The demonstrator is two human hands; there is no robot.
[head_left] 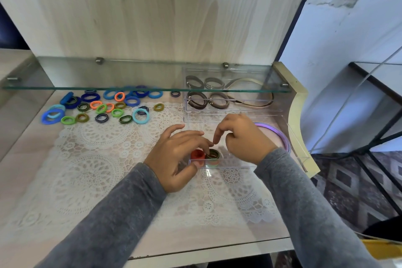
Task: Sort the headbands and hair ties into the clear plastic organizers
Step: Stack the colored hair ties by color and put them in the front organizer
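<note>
Grey-sleeved left hand (174, 160) pinches a red hair tie (196, 154) upright inside the clear organizer (231, 162), probably saving room; right hand (244, 137) curls above it, grasp unclear.

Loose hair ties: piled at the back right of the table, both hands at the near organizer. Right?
No: head view shows the loose hair ties back left, not right. The left hand and right hand are at the near organizer.

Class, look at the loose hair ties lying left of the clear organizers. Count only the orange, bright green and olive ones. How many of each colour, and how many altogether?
Orange hair ties: 3
Bright green hair ties: 3
Olive hair ties: 3
Total: 9
</note>
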